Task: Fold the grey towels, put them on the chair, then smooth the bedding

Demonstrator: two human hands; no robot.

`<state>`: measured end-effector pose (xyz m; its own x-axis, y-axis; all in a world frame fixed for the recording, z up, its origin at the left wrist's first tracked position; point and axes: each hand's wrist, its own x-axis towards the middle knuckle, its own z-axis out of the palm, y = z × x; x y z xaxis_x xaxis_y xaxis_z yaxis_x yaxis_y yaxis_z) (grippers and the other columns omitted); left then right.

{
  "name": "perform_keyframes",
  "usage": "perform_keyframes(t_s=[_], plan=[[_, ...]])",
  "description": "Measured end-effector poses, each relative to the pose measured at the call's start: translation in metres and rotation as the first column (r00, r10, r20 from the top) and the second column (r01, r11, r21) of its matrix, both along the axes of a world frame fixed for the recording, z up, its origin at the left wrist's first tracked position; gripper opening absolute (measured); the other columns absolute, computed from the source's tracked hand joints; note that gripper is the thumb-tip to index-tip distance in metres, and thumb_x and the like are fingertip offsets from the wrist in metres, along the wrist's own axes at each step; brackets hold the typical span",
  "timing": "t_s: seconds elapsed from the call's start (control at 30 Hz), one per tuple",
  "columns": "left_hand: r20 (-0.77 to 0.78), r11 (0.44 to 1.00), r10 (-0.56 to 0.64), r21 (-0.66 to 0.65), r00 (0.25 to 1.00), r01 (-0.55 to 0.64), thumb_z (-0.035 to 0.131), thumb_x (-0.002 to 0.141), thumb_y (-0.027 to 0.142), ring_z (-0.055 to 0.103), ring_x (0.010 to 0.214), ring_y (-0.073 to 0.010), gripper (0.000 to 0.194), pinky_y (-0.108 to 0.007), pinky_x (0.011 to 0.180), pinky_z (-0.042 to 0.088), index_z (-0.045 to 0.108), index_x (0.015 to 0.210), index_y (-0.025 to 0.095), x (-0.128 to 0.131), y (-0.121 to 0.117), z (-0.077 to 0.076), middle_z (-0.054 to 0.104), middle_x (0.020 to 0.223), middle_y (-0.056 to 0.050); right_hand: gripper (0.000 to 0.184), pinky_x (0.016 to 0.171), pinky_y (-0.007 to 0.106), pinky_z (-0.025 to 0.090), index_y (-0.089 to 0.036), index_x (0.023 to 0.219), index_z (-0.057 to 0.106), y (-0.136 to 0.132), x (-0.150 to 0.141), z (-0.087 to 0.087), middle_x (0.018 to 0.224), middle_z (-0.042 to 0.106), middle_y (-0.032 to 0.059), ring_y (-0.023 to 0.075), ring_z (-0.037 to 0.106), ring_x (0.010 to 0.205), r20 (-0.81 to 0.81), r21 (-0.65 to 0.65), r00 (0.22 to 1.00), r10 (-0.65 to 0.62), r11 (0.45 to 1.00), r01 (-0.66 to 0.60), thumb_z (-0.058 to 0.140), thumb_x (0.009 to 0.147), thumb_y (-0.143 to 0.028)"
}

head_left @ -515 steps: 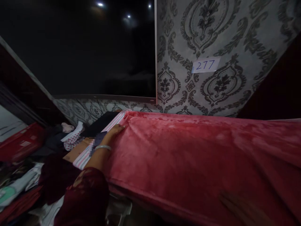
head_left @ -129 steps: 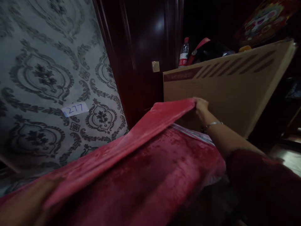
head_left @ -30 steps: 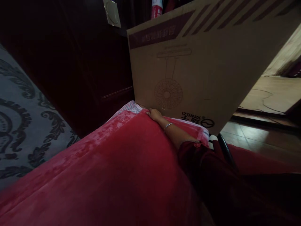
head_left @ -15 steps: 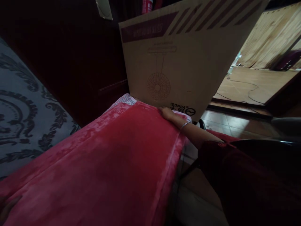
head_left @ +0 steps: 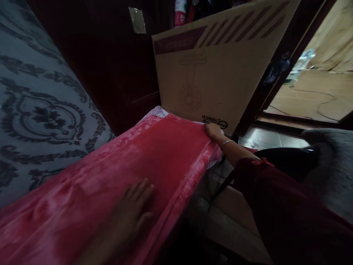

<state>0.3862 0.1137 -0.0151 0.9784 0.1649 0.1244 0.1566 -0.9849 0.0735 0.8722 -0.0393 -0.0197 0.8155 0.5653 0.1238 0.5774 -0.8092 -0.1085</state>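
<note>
A red plush cloth (head_left: 165,147) is spread over a long raised surface, and a pale striped edge shows at its far end. My right hand (head_left: 214,131), with a bracelet at the wrist, has its fingers closed on the far right corner of this cloth. Nearer to me, my left hand (head_left: 132,209) lies over the cloth, blurred, its fingers apart and holding nothing. Some wrinkles run through the cloth to the left of that hand. What supports the cloth is hidden beneath it.
A large cardboard box (head_left: 220,73) stands just beyond the cloth's far end, against a dark door (head_left: 110,66). Patterned wallpaper (head_left: 46,117) borders the left. On the right are a black chair-like object (head_left: 286,156), grey fabric (head_left: 333,169) and a doorway with cables on the floor.
My left hand has come from the lower left corner onto the middle of the cloth. My right hand has shifted to the cloth's far right corner. The view has turned slightly.
</note>
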Motion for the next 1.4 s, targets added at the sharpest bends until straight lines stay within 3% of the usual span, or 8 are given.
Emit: perform_keyframes(t_s=[0.17, 0.33, 0.4, 0.5, 0.63, 0.93, 1.27, 1.4], plan=[[-0.200, 0.998, 0.047, -0.039, 0.979, -0.056, 0.051, 0.093, 0.039, 0.041, 0.142, -0.0312, 0.062, -0.050, 0.113, 0.037, 0.039, 0.152, 0.029, -0.022, -0.062, -0.029, 0.043, 0.156, -0.008, 0.043, 0.097, 0.046, 0.042, -0.002, 0.124, 0.064, 0.003, -0.010, 0.000, 0.127, 0.058, 0.0289, 0.0338, 0.054, 0.119, 0.060, 0.005, 0.998, -0.017, 1.000, 0.016, 0.034, 0.095, -0.011], [-0.033, 0.984, 0.170, -0.045, 0.985, -0.171, 0.042, 0.096, 0.027, 0.054, 0.130, -0.0269, 0.046, -0.045, 0.108, 0.043, 0.055, 0.140, 0.025, -0.027, -0.075, -0.025, 0.060, 0.140, -0.009, 0.040, 0.097, 0.050, 0.044, -0.009, 0.122, 0.067, 0.012, -0.064, -0.014, 0.126, 0.060, 0.0225, 0.0343, 0.051, 0.118, 0.155, 0.306, 0.986, 0.060, 0.946, -0.106, 0.039, 0.094, -0.015], [0.022, 0.974, 0.227, -0.020, 0.974, -0.226, 0.043, 0.096, 0.024, 0.058, 0.123, -0.0281, 0.041, -0.046, 0.104, 0.046, 0.061, 0.133, 0.022, -0.021, -0.080, -0.024, 0.065, 0.131, -0.011, 0.035, 0.098, 0.047, 0.045, -0.014, 0.116, 0.070, 0.005, -0.097, -0.028, 0.122, 0.064, 0.0178, 0.0312, 0.054, 0.115, 0.168, 0.406, 0.953, 0.254, 0.863, -0.302, 0.045, 0.093, -0.019], [0.041, 0.963, 0.269, 0.024, 0.962, -0.270, 0.044, 0.094, 0.018, 0.061, 0.113, -0.0276, 0.035, -0.044, 0.098, 0.048, 0.065, 0.123, 0.019, -0.011, -0.088, -0.027, 0.068, 0.122, -0.012, 0.030, 0.099, 0.044, 0.047, -0.019, 0.111, 0.073, -0.017, -0.140, -0.053, 0.118, 0.067, 0.0126, 0.0270, 0.059, 0.111, 0.220, 0.484, 0.799, 0.559, 0.649, -0.587, 0.049, 0.093, -0.025], [0.046, 0.951, 0.289, 0.096, 0.956, -0.293, 0.043, 0.089, 0.007, 0.060, 0.111, -0.0273, 0.039, -0.044, 0.098, 0.046, 0.064, 0.121, 0.016, -0.007, -0.094, -0.033, 0.067, 0.120, -0.012, 0.035, 0.102, 0.047, 0.047, -0.022, 0.120, 0.070, -0.045, -0.166, -0.073, 0.127, 0.066, 0.0107, 0.0263, 0.060, 0.117, 0.256, 0.490, 0.649, 0.716, 0.483, -0.726, 0.054, 0.090, -0.029], [0.139, 0.942, 0.311, 0.083, 0.940, -0.324, 0.042, 0.090, 0.006, 0.058, 0.094, -0.0245, 0.026, -0.039, 0.088, 0.045, 0.065, 0.092, 0.016, -0.006, -0.098, -0.028, 0.066, 0.099, -0.010, 0.034, 0.099, 0.045, 0.050, -0.023, 0.118, 0.072, -0.041, -0.167, -0.068, 0.122, 0.070, 0.0107, 0.0256, 0.065, 0.113, 0.186, 0.470, 0.659, 0.729, 0.523, -0.711, 0.057, 0.087, -0.025], [0.085, 0.933, 0.344, 0.081, 0.935, -0.350, 0.042, 0.089, 0.006, 0.057, 0.093, -0.0241, 0.024, -0.037, 0.085, 0.045, 0.064, 0.092, 0.016, -0.007, -0.100, -0.025, 0.064, 0.096, -0.010, 0.027, 0.094, 0.037, 0.052, -0.020, 0.099, 0.076, -0.030, -0.182, -0.065, 0.108, 0.074, 0.0100, 0.0230, 0.068, 0.101, 0.155, 0.454, 0.799, 0.582, 0.676, -0.580, 0.054, 0.086, -0.013], [0.124, 0.937, 0.339, 0.046, 0.932, -0.347, 0.040, 0.089, 0.005, 0.057, 0.091, -0.0221, 0.026, -0.036, 0.084, 0.047, 0.063, 0.093, 0.018, -0.007, -0.107, -0.025, 0.063, 0.096, -0.009, 0.027, 0.092, 0.040, 0.052, -0.021, 0.098, 0.074, -0.036, -0.183, -0.067, 0.103, 0.075, 0.0096, 0.0231, 0.068, 0.096, 0.232, 0.467, 0.790, 0.568, 0.647, -0.603, 0.049, 0.090, -0.016]])
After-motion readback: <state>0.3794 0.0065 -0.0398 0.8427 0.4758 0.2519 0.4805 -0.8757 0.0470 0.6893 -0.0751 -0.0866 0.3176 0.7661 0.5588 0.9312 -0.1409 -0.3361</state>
